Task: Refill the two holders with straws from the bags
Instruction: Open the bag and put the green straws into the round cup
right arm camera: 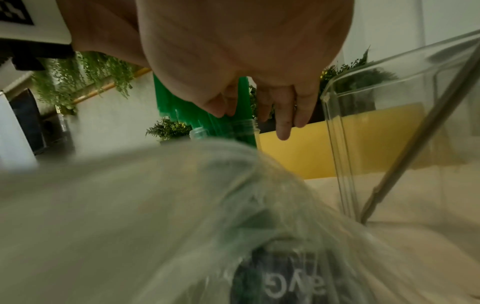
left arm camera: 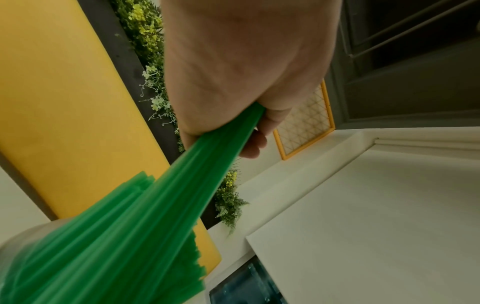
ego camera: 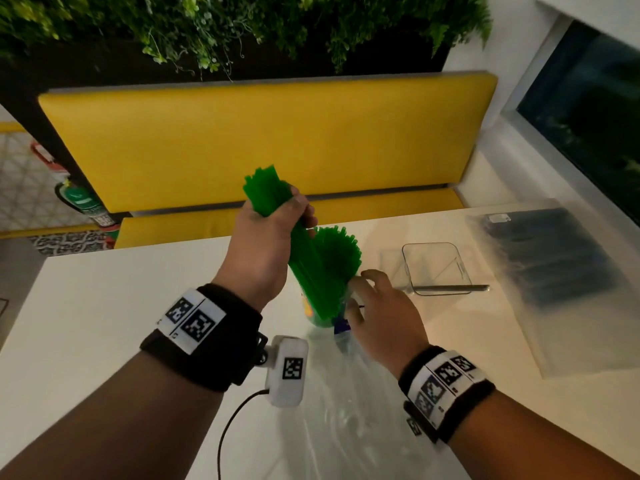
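Green straws, a thick bundle, sit in the left hand, fist wrapped round the middle w/ fingers curled tight; upper ends fan out above the fist, lower ends slant down and to the right into the round clear holder just below that hand. More green straws already stand in that holder, tops spread beside the held bundle. Left wrist view: bundle runs out of the fist toward the camera, fingers closed on it.

Right hand is low, just right of the holder, fingers only loosely bent, tips at the holder's rim and the straws; it grips nothing. Right wrist view shows those fingers hanging nearly straight in front of the green straws.

Under the right wrist, toward the person, lies a crumpled clear plastic bag, flat on the white table. Beyond the right hand stands a square clear holder w/ one dark straw leaning in it. Further right of that lies a second bag, dark straws inside. Yellow bench is past the table edge.
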Tool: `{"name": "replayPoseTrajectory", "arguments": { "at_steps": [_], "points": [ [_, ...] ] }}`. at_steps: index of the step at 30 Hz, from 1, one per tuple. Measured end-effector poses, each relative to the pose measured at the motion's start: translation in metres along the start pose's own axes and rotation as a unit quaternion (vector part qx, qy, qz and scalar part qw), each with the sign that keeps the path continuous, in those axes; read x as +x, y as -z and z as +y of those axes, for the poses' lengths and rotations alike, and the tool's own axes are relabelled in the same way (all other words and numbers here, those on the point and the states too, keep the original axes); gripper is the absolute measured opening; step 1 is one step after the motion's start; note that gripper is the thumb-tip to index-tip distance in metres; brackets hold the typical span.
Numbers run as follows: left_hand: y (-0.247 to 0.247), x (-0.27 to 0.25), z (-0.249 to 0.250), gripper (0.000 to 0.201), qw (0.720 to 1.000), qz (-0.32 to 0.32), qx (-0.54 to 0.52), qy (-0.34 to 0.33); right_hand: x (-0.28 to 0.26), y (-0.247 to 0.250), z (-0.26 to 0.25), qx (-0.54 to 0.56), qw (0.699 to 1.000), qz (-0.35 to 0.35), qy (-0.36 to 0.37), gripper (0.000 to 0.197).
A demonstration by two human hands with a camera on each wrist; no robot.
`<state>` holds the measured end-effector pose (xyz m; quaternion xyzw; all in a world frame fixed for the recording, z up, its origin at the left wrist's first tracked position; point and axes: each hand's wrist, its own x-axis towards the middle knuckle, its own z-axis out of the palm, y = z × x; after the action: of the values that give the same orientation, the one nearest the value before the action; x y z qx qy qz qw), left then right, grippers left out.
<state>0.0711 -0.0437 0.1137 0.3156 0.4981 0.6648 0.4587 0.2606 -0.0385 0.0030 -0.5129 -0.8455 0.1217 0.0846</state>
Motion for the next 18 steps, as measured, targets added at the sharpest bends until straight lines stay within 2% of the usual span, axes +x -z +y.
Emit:
{"name": "replayPoseTrajectory", "arguments": {
  "at_steps": [6, 13, 16, 18],
  "points": [
    [-0.004, 0.014, -0.007, 0.009, 0.999, 0.044, 0.004, -0.014, 0.015, -0.001, 0.002, 0.023, 1.000, -0.002, 0.021, 0.032],
    [-0.009, 0.031, -0.009, 0.013, 0.992, 0.108, 0.005, -0.067, 0.020, 0.002, 0.004, 0.053, 0.998, -0.008, 0.029, 0.019],
    [-0.009, 0.032, -0.017, 0.003, 0.989, 0.104, 0.038, -0.103, 0.024, 0.001, 0.005, 0.044, 0.999, -0.014, 0.026, 0.022],
    [-0.011, 0.028, -0.026, 0.008, 0.982, 0.081, 0.105, -0.135, 0.025, 0.002, 0.005, 0.030, 0.999, -0.021, 0.029, 0.028]
  ]
}}
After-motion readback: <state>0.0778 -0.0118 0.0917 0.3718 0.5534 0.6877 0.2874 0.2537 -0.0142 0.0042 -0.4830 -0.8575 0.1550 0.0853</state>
